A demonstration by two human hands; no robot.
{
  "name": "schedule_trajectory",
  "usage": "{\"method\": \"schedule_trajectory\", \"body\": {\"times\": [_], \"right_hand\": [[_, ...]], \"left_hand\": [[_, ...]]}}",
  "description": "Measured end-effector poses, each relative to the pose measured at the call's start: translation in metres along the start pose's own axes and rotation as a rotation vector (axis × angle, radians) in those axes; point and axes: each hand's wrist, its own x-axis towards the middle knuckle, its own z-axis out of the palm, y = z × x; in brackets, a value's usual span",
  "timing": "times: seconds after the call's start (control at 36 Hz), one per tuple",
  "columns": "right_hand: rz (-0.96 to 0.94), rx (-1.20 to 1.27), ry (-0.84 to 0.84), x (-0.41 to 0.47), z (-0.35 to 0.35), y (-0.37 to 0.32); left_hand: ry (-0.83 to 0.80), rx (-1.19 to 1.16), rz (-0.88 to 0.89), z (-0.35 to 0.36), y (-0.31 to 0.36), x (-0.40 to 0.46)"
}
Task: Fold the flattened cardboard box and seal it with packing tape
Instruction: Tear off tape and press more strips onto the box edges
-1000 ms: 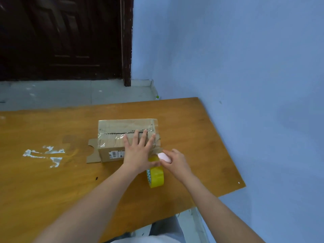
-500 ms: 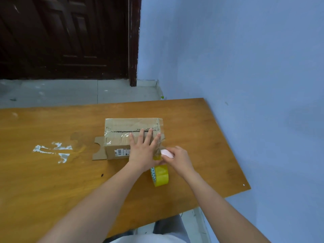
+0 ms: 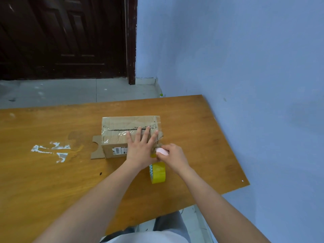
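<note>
A folded cardboard box (image 3: 121, 130) stands on the wooden table (image 3: 52, 181), its top seam covered with clear tape and a barcode label on its near side. My left hand (image 3: 140, 148) presses flat on the box's near right top, fingers spread. Just right of it, my right hand (image 3: 172, 156) grips a small pink object (image 3: 161, 151) at the box's near right corner, where a strip of tape runs down. A yellow roll of packing tape (image 3: 157, 172) stands on edge on the table below both hands, partly hidden by them.
A loose cardboard flap (image 3: 96, 148) sticks out from the box's left side. White smears (image 3: 50, 150) mark the table to the left. A blue wall (image 3: 245, 85) borders the table's right edge. A dark door (image 3: 61, 37) stands beyond.
Both hands, the box and the tape roll keep their places relative to each other. The head view has shifted slightly.
</note>
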Motion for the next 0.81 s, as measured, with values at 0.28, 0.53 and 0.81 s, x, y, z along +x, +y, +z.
{"method": "schedule_trajectory", "body": {"times": [0.28, 0.53, 0.81], "right_hand": [[0.038, -0.016, 0.046, -0.001, 0.000, 0.002], [0.297, 0.047, 0.114, -0.003, -0.020, 0.046], [0.499, -0.067, 0.048, -0.014, 0.014, 0.113]], "left_hand": [[0.006, -0.007, -0.006, 0.001, 0.000, 0.000], [0.006, 0.000, -0.009, 0.003, -0.001, 0.002], [0.004, -0.005, -0.005, 0.003, -0.002, 0.002]]}}
